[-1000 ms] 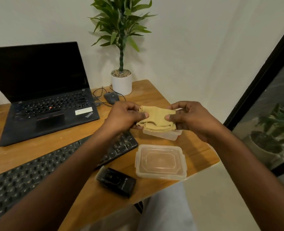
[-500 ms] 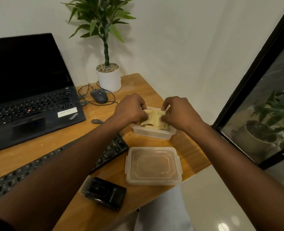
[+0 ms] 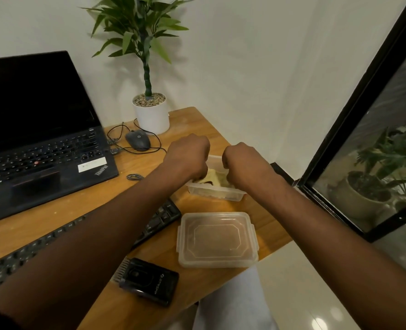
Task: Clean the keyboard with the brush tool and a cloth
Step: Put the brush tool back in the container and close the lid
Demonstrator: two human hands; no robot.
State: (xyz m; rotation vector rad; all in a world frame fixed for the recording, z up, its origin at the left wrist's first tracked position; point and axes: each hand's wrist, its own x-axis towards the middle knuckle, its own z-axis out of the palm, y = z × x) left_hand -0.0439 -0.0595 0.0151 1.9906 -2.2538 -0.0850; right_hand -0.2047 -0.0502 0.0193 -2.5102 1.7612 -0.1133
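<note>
Cloth (image 3: pixel 212 177), yellow and folded, lies in the clear tub (image 3: pixel 217 195) just right of centre in the frame, and both my hands are down on it. My left hand (image 3: pixel 187 154) and right hand (image 3: pixel 242 163) sit side by side, knuckles up, fingers curled into the tub and bunched on the fabric. The tips are hidden behind my knuckles, so I judge the grip from the curl alone.

I expect it to be soft, light and floppy. It has no weight to speak of and nothing to break, but it will likely sag and unfold if I lift it by one corner. Better, I think, to pinch through the folded layers near the middle. The tub is thin plastic and looks light enough to slide or tip if I tug.

Its lid (image 3: pixel 217 239) lies just below it in the frame, apart from the tub. Lower centre, the brush tool (image 3: pixel 147 282) rests on the desk (image 3: pixel 66 210), untouched. The keyboard (image 3: pixel 163 216) runs under my left forearm toward the lower left, its end near the tub.
</note>
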